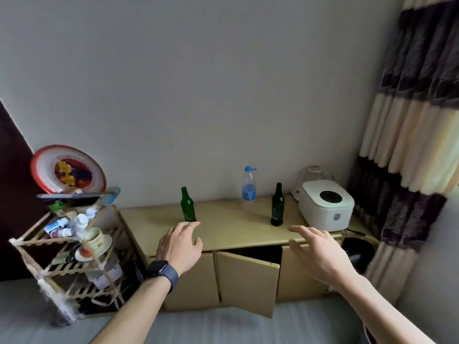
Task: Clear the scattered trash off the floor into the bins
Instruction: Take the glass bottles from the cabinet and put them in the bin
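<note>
A wooden slatted rack (65,266) flanks a low beige cabinet (223,219). On the cabinet top, the left hand (178,247), fingers loosely spread, nears an upright green glass bottle (187,206). A clear blue-capped plastic bottle (249,187) and a dark glass bottle (277,207) stand rightward. The right hand (320,254) hovers with fingers spread and empty, near a white rice cooker (325,209).

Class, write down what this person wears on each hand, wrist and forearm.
Left hand: a thin ring on one finger; a smartwatch with dark face and slate-blue band on the wrist. Right hand: nothing clearly worn. Both forearms are sleeveless.
</note>
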